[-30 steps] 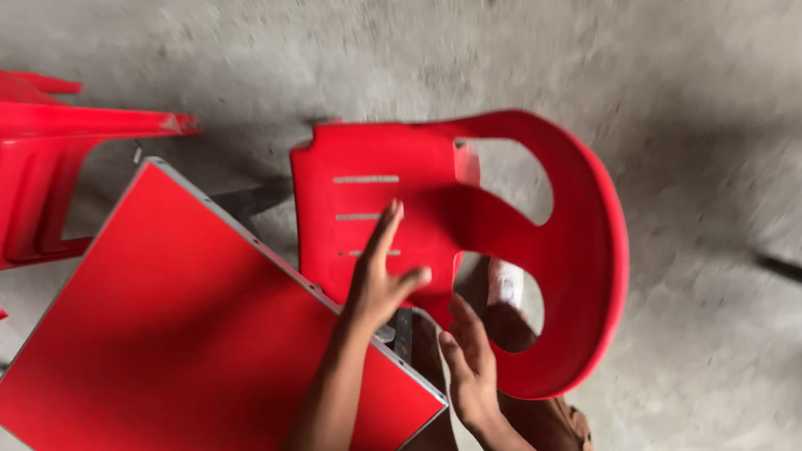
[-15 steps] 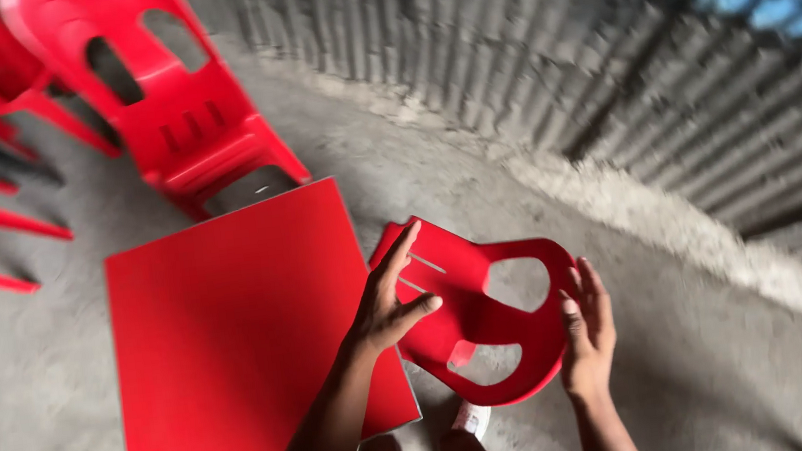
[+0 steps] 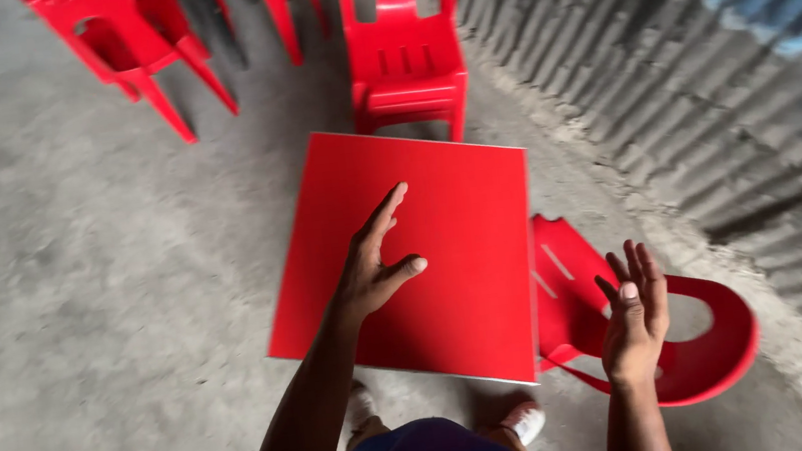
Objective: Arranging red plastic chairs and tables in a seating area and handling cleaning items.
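A square red plastic table (image 3: 440,211) stands right in front of me. My left hand (image 3: 377,258) hovers over its top, fingers spread, holding nothing. To the table's right a red plastic chair (image 3: 675,335) stands on the floor, its seat next to the table edge and its curved back nearer to me. My right hand (image 3: 636,311) is raised above that chair's seat, open and empty, palm turned left. My feet (image 3: 524,423) show under the table's near edge.
Another red chair (image 3: 404,54) stands behind the table's far edge, with more red chairs (image 3: 143,33) at the upper left. A corrugated metal wall (image 3: 709,100) runs along the right. The floor (image 3: 77,293) is grey concrete.
The view has swung left, so the table now sits straight ahead. My left hand has moved from the chair onto the space over the tabletop; my right hand stays lifted over the chair.
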